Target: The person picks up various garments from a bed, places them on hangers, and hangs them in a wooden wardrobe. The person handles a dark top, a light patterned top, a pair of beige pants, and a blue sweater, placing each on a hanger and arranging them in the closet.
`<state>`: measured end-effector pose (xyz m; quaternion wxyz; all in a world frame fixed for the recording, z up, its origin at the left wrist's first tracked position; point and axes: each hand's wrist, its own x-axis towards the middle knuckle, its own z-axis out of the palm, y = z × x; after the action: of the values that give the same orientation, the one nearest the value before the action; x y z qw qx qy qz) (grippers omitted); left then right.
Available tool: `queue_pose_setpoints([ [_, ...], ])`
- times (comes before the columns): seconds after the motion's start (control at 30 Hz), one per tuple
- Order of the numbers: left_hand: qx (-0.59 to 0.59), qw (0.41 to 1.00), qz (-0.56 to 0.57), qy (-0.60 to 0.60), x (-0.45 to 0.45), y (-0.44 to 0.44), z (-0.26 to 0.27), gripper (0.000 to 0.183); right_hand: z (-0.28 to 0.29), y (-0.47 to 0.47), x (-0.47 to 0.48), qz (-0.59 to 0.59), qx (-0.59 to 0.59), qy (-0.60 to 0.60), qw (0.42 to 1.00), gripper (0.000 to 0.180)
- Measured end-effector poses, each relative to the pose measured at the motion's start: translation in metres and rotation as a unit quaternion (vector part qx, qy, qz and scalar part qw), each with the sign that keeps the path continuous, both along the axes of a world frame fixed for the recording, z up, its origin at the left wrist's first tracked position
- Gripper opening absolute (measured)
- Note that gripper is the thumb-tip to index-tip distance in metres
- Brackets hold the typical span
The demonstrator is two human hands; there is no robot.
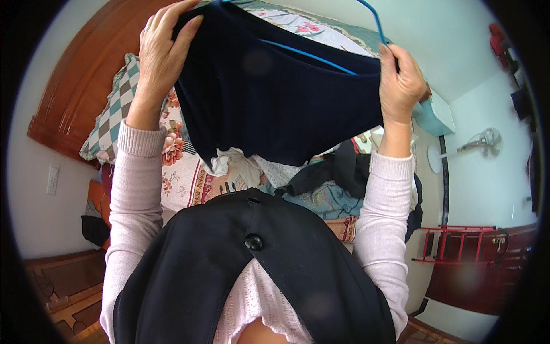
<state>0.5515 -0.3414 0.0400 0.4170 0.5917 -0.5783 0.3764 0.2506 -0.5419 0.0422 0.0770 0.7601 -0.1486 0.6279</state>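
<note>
A dark navy garment [275,103] is held up in front of me, stretched between both hands. Inside its wide opening runs a blue clothes hanger [307,55], whose upper part leaves the picture at the top. My left hand [165,47] grips the garment's upper left edge, thumb on the near side. At the opposite upper corner, my right hand [399,81] pinches the cloth, close against the hanger's blue bar. The garment's lower edge hangs loose above a heap of clothes [318,185] on the bed.
A floral bedspread [176,172] covers the bed, with a checked pillow [116,112] by the wooden headboard [81,64]. To the right stand a white fan [481,144], a light-blue box [436,114] and a red metal ladder [459,245].
</note>
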Motion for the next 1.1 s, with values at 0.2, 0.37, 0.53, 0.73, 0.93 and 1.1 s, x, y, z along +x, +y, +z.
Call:
queue_pose_setpoints([
  [0.2, 0.022, 0.987, -0.139, 0.072, -0.052, -0.039, 0.029, 0.009, 0.030, 0.009, -0.022, -0.049, -0.096, -0.007, 0.994, 0.019],
  [0.37, 0.036, 0.968, -0.223, 0.110, -0.060, -0.075, 0.030, 0.008, 0.034, 0.026, -0.049, -0.129, -0.020, 0.023, 0.991, 0.020],
  [0.53, 0.025, 0.934, -0.304, 0.185, -0.074, -0.102, 0.015, 0.005, 0.040, 0.055, -0.079, -0.167, 0.085, 0.048, 0.981, 0.030],
  [0.73, 0.036, 0.902, -0.403, 0.148, -0.084, -0.128, 0.017, 0.013, 0.033, 0.102, -0.149, -0.276, 0.206, 0.078, 0.935, 0.040],
  [0.93, -0.001, 0.849, -0.516, 0.113, -0.117, -0.155, 0.008, 0.011, 0.023, 0.191, -0.154, -0.381, 0.189, 0.008, 0.905, 0.026],
  [1.1, 0.034, 0.786, -0.607, 0.111, -0.158, -0.149, -0.001, 0.012, 0.033, 0.299, -0.133, -0.414, 0.258, 0.080, 0.869, 0.015],
])
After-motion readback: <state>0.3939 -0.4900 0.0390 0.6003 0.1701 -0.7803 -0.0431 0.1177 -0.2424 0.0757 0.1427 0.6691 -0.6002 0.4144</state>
